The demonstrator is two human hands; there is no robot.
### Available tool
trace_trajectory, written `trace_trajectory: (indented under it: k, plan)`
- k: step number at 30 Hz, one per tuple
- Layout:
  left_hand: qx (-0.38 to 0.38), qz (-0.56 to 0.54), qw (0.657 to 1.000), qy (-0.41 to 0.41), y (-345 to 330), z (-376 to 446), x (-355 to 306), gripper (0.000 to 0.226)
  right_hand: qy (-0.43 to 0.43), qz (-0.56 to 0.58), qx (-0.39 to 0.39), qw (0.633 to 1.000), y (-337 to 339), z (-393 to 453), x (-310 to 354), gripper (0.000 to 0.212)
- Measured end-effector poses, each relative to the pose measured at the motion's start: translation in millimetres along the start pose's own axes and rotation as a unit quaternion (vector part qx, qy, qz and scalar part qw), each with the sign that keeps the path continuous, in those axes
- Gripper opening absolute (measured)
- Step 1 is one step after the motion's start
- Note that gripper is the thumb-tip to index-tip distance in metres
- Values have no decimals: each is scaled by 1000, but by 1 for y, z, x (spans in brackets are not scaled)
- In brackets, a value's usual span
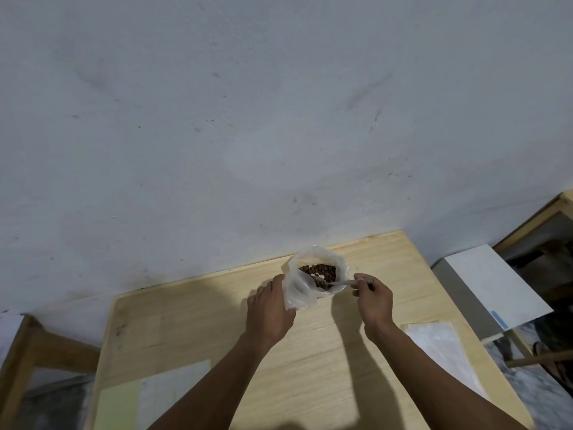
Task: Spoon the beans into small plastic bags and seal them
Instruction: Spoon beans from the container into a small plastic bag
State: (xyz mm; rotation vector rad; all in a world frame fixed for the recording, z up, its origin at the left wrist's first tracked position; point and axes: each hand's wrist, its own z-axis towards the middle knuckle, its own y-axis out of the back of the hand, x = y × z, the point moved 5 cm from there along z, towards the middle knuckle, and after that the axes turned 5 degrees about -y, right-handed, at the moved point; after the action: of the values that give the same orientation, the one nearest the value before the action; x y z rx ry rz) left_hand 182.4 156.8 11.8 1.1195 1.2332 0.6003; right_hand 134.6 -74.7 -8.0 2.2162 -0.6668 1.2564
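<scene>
I am looking down over a pale wooden table (310, 352) pushed against a grey, scuffed wall (248, 119). Near the table's far edge stands an open clear plastic bag (302, 290) with brown beans (319, 272) showing inside its mouth. My left hand (269, 308) is against the bag's left side, fingers curved round the plastic and holding it there. My right hand (373, 297) sits just to the right of the bag, fingers curled and pinching the handle of a pale spoon (336, 283); the spoon reaches leftward over the bag's rim, its bowl down among the beans at the near side of the opening. I cannot tell whether the bowl carries any beans, since it blends with the pile. Both forearms come up from the bottom of the view, well apart, and throw dark shadows on the wood. On the table's right side, near my right forearm, lies a flat stack of clear plastic bags (440, 346). At the near left corner lie a pale green sheet (119, 408) and, just beside it, a whitish sheet (173, 386). Beyond the table's right edge stands a white box (493, 283) with a small blue mark, and a wooden frame (28, 352) shows at the far left.
</scene>
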Motion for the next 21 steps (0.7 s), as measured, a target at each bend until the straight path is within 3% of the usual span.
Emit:
trace_trajectory:
  k: [4, 9, 21]
  plan:
    - [-22, -11, 1000, -9, 4, -6, 4, 67, -32, 44, -32, 998, 4, 2, 5, 20]
    - [-41, -17, 999, -11, 7, -14, 16, 72, 0, 70, -33, 997, 10, -9, 27, 22]
    - [-30, -13, 999, 21, 23, -14, 16, 70, 92, 66, 50, 992, -8, -54, 50, 21]
